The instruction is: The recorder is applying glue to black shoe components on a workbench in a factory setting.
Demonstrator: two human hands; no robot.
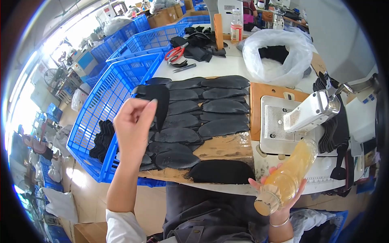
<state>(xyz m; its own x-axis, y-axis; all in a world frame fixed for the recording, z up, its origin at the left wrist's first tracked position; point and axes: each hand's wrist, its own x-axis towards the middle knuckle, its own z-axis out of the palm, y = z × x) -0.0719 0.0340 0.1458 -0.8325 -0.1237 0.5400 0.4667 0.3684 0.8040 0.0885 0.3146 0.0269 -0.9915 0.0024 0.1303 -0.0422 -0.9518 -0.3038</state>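
My left hand (pixel 135 119) is closed in a pinch on a black curved fabric piece (pixel 163 103), holding it above the left side of the rows. Below lie several black, crescent-ended pieces (pixel 182 120), overlapping in columns on a brown cardboard sheet (pixel 227 146). One more black piece (pixel 222 171) lies separately at the near edge of the cardboard. My right hand (pixel 289 198) is wrapped round a clear plastic bottle (pixel 289 172) of yellowish liquid. The bottle is tilted, its narrow capped end toward me, in front of the sewing machine.
The sewing machine's white arm (pixel 310 111) stands at the right. Behind are a clear plastic bag (pixel 259 60), a small bottle (pixel 236 30), red-handled scissors (pixel 176 52) and black scraps (pixel 202 44). Blue crates (pixel 107 95) line the left, one holding wavy black pieces (pixel 103 139).
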